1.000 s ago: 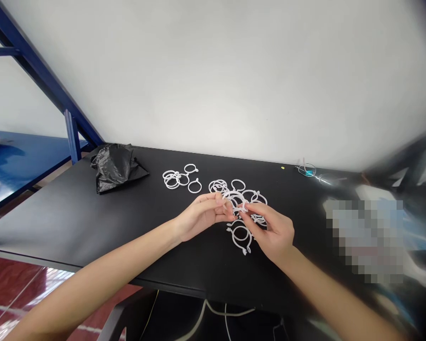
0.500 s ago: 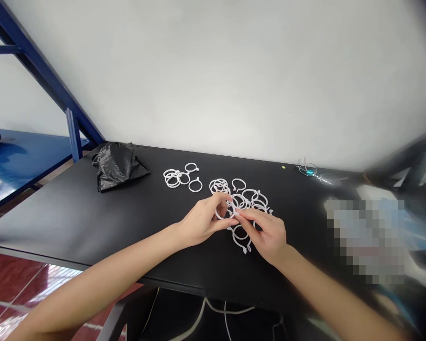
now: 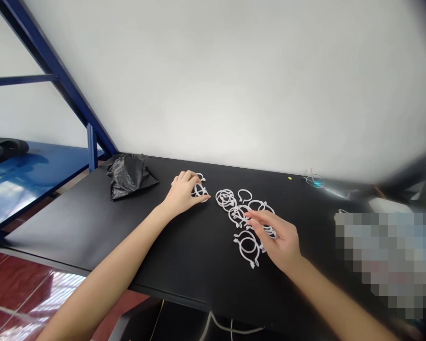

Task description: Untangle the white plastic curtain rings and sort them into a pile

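My left hand [image 3: 180, 195] is over the smaller group of white plastic rings at the middle left. Its thumb and curved fingers are around a white ring [image 3: 200, 185], and the hand hides much of that group. Whether this ring touches the others I cannot tell. Above the larger heap of white rings [image 3: 237, 215] is my right hand [image 3: 277, 237], thumb and index finger slightly apart, with no ring seen between them. Two overlapping rings [image 3: 249, 252] lie at the heap's near side, several with small clasp ends.
A crumpled black plastic bag [image 3: 129, 175] lies at the back left of the black table [image 3: 184, 265]. A pale wall [image 3: 213, 85] rises behind it. Blue metal framing [image 3: 92, 147] stands left. A clear and turquoise item [image 3: 315, 182] sits back right, near a pixelated patch.
My left hand has moved left from the large heap to the smaller group, away from my right hand. The right hand has let go of the ring both hands held. The view has shifted slightly.
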A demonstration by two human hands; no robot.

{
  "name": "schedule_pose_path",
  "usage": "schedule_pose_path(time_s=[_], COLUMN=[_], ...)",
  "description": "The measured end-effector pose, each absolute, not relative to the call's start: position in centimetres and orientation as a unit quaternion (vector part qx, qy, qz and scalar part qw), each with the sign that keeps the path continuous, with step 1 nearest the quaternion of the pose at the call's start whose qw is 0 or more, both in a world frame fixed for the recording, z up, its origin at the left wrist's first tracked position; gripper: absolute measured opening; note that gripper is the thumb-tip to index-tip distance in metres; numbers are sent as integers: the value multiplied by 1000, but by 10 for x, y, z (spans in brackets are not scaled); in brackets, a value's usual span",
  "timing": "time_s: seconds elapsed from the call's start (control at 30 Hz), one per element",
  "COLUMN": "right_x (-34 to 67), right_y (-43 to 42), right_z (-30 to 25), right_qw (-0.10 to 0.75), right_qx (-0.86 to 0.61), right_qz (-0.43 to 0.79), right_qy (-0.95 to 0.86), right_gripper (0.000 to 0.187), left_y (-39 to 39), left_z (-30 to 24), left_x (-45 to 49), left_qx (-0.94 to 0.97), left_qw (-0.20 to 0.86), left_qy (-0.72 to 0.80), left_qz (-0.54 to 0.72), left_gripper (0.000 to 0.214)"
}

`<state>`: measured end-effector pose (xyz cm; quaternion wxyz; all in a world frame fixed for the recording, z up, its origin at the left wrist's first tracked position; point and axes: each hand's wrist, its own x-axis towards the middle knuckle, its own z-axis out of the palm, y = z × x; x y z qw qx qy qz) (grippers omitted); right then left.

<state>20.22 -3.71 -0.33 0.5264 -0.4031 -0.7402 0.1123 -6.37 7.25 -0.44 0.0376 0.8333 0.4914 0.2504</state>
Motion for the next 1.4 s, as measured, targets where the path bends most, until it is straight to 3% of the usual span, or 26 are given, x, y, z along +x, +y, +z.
schedule_pose_path(time_s=[0.47, 0.63, 0.93, 1.13, 1.4], right_x=[199, 199, 198, 198, 198], right_y=[-37, -37, -38, -39, -38], right_z=[3, 4, 4, 4, 2], right_qw=[525, 527, 530, 530, 531], right_qx=[-390, -392, -400, -396, -390], right_qz=[86, 86, 81, 82, 94], right_qy=[-752, -749, -743, -745, -746], right_gripper=[19, 19, 17, 18, 20], left_y=[73, 72, 65, 44, 46], left_z=[-5, -2, 5, 0, -14], left_x=[-76, -80, -73, -34, -22], left_qx=[861, 868, 865, 912, 905], left_qw=[36, 53, 35, 54, 136], left_qy=[481, 475, 475, 365, 338], left_qz=[159, 131, 154, 181, 219], left_gripper=[30, 38, 41, 45, 24])
